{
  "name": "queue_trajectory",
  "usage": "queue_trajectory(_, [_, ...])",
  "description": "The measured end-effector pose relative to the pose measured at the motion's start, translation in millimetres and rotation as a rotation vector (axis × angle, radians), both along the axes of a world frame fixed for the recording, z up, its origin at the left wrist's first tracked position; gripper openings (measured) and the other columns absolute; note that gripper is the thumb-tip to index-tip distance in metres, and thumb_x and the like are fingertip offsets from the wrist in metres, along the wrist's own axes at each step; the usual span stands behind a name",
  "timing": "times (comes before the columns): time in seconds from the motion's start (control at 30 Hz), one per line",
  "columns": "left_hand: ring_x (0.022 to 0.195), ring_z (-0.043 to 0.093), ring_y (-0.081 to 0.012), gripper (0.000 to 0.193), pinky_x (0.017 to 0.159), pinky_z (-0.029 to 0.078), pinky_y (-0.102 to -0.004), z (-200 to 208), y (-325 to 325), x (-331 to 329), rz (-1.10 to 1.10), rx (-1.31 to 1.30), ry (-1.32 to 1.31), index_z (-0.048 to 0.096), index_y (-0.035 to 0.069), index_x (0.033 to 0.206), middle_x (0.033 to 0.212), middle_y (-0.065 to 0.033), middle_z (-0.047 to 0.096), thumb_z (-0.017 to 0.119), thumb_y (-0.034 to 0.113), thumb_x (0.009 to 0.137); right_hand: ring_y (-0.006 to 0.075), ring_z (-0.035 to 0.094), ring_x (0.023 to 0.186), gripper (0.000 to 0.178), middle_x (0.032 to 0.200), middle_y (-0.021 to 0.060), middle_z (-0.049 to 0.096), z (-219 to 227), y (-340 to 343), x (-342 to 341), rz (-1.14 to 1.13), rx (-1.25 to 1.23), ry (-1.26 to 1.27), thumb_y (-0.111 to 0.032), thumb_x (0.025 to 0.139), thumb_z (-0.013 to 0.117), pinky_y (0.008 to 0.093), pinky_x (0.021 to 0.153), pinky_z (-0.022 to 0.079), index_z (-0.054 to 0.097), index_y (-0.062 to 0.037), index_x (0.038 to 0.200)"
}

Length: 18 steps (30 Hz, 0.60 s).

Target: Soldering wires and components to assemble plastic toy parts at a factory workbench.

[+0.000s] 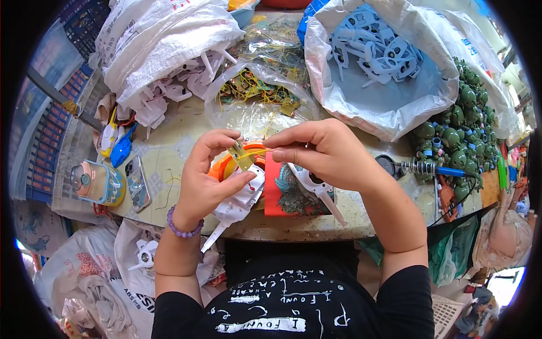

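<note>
Between the fingers of my left hand [206, 169] is a small yellowish circuit board [244, 157], raised over the table's near middle. Thin yellow wires [257, 151] run from the board toward my right hand [307, 148], whose thumb and fingertips pinch them. Just below the left thumb lies a white plastic part [240, 199] with a long pointed leg; I cannot tell if the left hand also supports it. Under the right hand sits another white part [310, 182] with a dark round piece. Behind the hands shows an orange ring-shaped thing [222, 165], partly covered.
A clear bag [259, 93] of wired boards lies ahead, between a sack of white parts [169, 45] and a sack of pale blue parts [375, 48]. Green round parts [463, 124] pile up right, beside a blue-handled soldering iron [446, 170]. A phone [138, 183] and bottle [101, 183] stand left.
</note>
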<state>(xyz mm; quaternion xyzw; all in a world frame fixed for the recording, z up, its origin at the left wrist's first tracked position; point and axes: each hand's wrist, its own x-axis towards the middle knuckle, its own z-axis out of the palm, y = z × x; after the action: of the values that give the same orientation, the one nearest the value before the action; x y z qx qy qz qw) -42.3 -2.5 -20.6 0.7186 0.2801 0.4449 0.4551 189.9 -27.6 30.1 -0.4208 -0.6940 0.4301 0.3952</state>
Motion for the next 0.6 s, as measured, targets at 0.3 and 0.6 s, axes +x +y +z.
queue_trajectory(0.3, [0.117,0.051,-0.0193,0.050,0.103,0.036,-0.0365,20.7,0.0,6.2,0.161,0.019,0.370,0.054,0.004,0.114,0.123,-0.0110,0.056,0.079,0.013,0.071,0.0088,0.062,0.073,0.013,0.082,0.0035,0.070,7.1,-7.9,7.7,-0.142,0.112,-0.068,-0.006,0.082,0.071,0.0247,0.064,0.048,0.072,-0.0022,0.095])
queue_trajectory(0.6, [0.083,0.067,-0.0218,0.018,0.099,0.038,-0.0422,42.1,11.3,25.3,-0.020,0.340,0.454,0.071,0.006,0.096,0.096,-0.0093,0.071,0.071,0.014,0.080,0.0237,0.063,0.078,0.013,0.083,0.0044,0.068,1.6,-4.2,1.4,-0.101,0.546,-0.387,-0.007,0.079,0.070,0.0342,0.069,0.048,0.069,-0.0082,0.091])
